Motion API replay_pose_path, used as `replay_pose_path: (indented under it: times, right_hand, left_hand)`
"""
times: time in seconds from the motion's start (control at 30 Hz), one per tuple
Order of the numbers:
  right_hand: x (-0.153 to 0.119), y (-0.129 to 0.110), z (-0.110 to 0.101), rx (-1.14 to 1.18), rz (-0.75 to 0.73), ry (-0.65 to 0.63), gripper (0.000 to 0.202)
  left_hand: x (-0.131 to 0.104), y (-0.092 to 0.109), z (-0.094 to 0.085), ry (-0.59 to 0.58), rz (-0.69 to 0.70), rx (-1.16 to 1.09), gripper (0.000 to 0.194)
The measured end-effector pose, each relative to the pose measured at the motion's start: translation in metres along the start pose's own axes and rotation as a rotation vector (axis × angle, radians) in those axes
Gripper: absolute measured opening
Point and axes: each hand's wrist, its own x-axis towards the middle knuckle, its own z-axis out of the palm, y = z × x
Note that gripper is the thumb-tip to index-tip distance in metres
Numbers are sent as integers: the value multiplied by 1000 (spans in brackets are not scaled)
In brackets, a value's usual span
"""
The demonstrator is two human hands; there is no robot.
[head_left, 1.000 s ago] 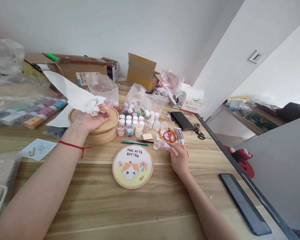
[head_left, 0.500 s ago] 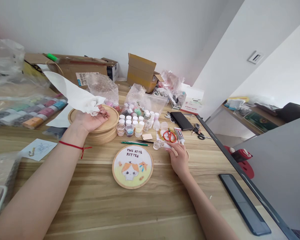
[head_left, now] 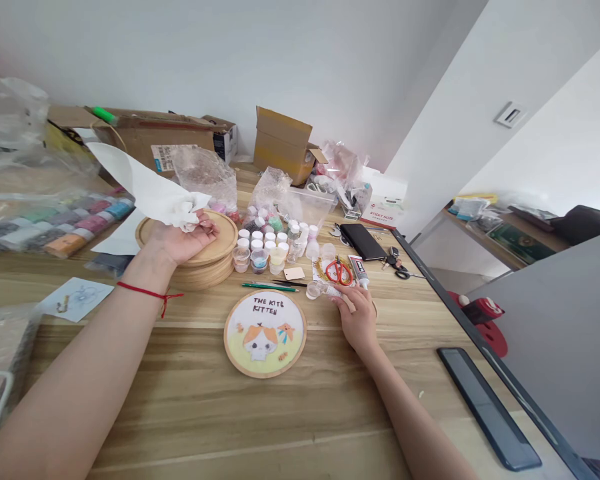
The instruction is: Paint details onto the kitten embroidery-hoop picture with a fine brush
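My left hand (head_left: 187, 241) rests palm up over a stack of round wooden frames (head_left: 207, 272). Its curled fingers hold a crumpled white tissue (head_left: 145, 183), whose flat end sticks up to the left. On the table to the right, my right hand (head_left: 359, 313) has its fingers closed around a small clear container (head_left: 333, 291), mostly covered by the fingertips. Next to that lies a clear round cup (head_left: 313, 290). Between the hands, a round wooden-rimmed picture (head_left: 265, 335) lies flat, showing a cat and the words "THE KITE KITTEN".
Several white-capped jars (head_left: 270, 241) stand behind the picture, with a green pencil (head_left: 270, 287) before them. Red-handled scissors (head_left: 339, 271), a glue tube (head_left: 359, 269) and a black case (head_left: 363, 241) lie right. A phone (head_left: 489, 407) sits near the right edge; cardboard boxes (head_left: 283, 140) line the wall.
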Motion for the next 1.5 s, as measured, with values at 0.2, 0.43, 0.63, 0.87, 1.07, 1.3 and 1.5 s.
replay_pose_path:
  times: [0.2,0.43,0.63,0.87,1.07,1.3,1.5]
  right_hand:
    - [0,1,1,2,-4,6,23]
    - [0,3,1,-2,-8,4,23]
    - [0,1,1,-6,-9,3,23]
    - [0,1,1,-10,-10,17,22]
    - [0,2,1,-2,-17,8,22]
    - [0,0,0,10,-7,10,22]
    - [0,1,0,6,-29,8,22]
  left_hand:
    - [-1,0,1,3,3,-11,34]
    - [1,0,-1,-5,1,-11,36]
    - [1,0,0,-7,4,-10,36]
    - [1,0,-1,-7,5,-13,34]
    - [1,0,-1,-15,9,2,35]
    - [1,1,-1,-1,4,11,37]
    - [2,0,-2,-12,8,14,39]
